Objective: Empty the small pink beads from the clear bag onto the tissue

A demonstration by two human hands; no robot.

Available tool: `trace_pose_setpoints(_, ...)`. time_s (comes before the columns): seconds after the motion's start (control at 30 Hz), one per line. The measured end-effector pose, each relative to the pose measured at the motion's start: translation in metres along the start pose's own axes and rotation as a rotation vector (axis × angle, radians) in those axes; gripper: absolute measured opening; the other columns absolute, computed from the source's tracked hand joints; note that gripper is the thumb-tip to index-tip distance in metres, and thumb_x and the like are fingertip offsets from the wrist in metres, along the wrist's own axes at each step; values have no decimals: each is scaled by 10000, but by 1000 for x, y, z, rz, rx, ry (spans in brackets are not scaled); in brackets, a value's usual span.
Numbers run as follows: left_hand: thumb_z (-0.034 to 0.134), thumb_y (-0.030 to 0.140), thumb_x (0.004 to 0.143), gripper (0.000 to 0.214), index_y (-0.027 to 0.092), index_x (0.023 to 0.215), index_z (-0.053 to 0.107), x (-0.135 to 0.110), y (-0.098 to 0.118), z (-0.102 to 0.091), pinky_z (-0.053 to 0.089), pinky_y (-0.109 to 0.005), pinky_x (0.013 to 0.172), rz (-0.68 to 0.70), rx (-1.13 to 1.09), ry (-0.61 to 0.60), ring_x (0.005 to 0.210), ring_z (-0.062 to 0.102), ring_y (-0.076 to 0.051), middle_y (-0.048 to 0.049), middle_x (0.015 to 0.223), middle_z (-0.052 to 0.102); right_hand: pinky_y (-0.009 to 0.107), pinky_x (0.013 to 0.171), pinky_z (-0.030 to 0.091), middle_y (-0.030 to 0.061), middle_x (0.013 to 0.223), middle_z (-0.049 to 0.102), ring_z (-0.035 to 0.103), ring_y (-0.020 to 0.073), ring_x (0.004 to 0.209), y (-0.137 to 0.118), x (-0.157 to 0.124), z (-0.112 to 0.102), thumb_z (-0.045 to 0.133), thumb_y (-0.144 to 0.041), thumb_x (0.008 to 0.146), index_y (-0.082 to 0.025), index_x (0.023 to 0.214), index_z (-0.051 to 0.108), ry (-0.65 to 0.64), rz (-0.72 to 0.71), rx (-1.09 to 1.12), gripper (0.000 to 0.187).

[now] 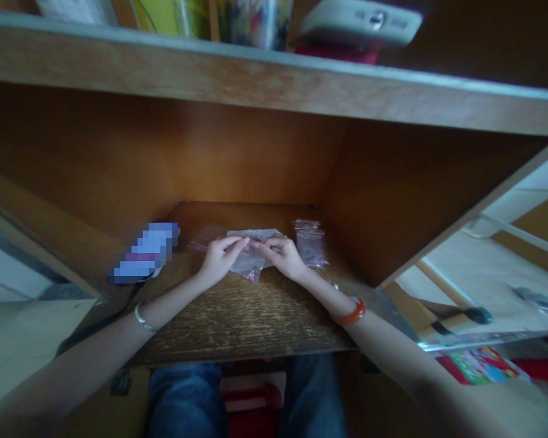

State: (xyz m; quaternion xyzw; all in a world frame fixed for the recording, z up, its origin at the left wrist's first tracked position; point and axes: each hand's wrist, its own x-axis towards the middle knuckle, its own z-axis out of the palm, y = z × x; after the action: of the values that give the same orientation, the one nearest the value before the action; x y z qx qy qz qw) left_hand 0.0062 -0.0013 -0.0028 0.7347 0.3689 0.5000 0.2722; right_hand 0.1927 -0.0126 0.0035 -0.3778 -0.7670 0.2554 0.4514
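My left hand (221, 257) and my right hand (285, 255) meet over the middle of the desk, thumbs and forefingers pinched together. Between them is the upper edge of a small clear plastic bag (252, 274), with small pink bead-like pieces at its bottom. A whitish plastic sheet or larger bag (242, 263) lies beneath the hands; fingers partly cover it. Right of my right hand rests a pile of clear zip bags (309, 240) with pink pieces along the lower edge. Flat clear plastic bags (205, 237) lie just beyond my left hand.
The worn wooden desk top (237, 322) sits inside a cubby with side walls and a back panel. A phone-like object with a blurred-out screen (146, 254) leans at the left. Overhead runs a shelf edge (256, 85), bearing cups and a pale device (363, 23).
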Motion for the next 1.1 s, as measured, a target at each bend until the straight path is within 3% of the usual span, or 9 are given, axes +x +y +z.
trace_pose_setpoints(0.17, 463, 480, 908, 402, 156, 828, 687, 0, 0, -2, 516, -285, 695, -58, -78, 2, 724, 651, -174, -55, 805, 719, 238, 554, 375, 4, 626, 571, 487, 111, 580, -12, 9, -25, 540, -545, 844, -165, 648, 590, 59, 87, 54, 430)
trace_pose_setpoints(0.33, 492, 423, 910, 323, 162, 1000, 660, 2, -7, -1, 518, -272, 728, -68, -87, -19, 759, 656, -158, -56, 853, 717, 234, 505, 344, -1, 563, 534, 454, 98, 520, -14, 16, -80, 553, -585, 810, -164, 609, 558, 92, 211, -15, 466)
trace_pose_setpoints(0.5, 517, 351, 898, 229, 190, 969, 665, 4, -14, -1, 500, -306, 813, 27, 110, -56, 871, 659, -173, -55, 939, 723, 232, 489, 350, -7, 546, 539, 453, 96, 500, 11, 2, -128, 585, -588, 773, -170, 624, 602, -44, 373, -69, 444)
trace_pose_setpoints(0.6, 518, 316, 894, 208, 203, 961, 678, 4, -14, -3, 499, -297, 784, 76, 224, -103, 855, 664, -171, -53, 969, 727, 242, 491, 367, 16, 615, 604, 495, 116, 526, 36, -10, -136, 560, -578, 788, -172, 710, 655, -133, 407, -130, 424)
trace_pose_setpoints(0.73, 517, 304, 889, 214, 200, 956, 691, 4, -14, -4, 491, -296, 739, 93, 295, -125, 820, 662, -176, -64, 966, 731, 264, 557, 398, 51, 688, 644, 549, 145, 594, 53, -21, -132, 596, -470, 800, -166, 695, 634, 16, 363, -423, 323)
trace_pose_setpoints(0.83, 517, 295, 886, 216, 197, 960, 695, 4, -14, -5, 481, -292, 705, 91, 313, -126, 789, 656, -174, -67, 963, 731, 279, 599, 407, 83, 786, 667, 579, 167, 657, 43, -31, -131, 623, -377, 799, -161, 804, 645, 84, 346, -612, 217)
trace_pose_setpoints(0.9, 517, 288, 886, 214, 200, 964, 695, 4, -15, -6, 475, -281, 682, 89, 318, -121, 769, 653, -167, -64, 957, 731, 275, 583, 403, 81, 776, 662, 577, 166, 648, 28, -42, -133, 620, -375, 803, -166, 805, 638, 15, 363, -621, 209)
trace_pose_setpoints(1.03, 515, 278, 887, 209, 199, 959, 694, 5, -14, -5, 476, -283, 689, 99, 308, -116, 773, 654, -168, -66, 961, 729, 255, 559, 427, 52, 745, 658, 589, 158, 640, 2, -73, -137, 670, -461, 742, -180, 845, 645, -317, 462, -348, 301)
trace_pose_setpoints(1.1, 511, 278, 889, 209, 199, 956, 694, 5, -15, -5, 483, -295, 728, 114, 314, -120, 807, 658, -174, -66, 962, 729, 248, 561, 439, 45, 752, 664, 601, 161, 658, -5, -86, -138, 721, -470, 684, -182, 882, 651, -421, 509, -233, 357)
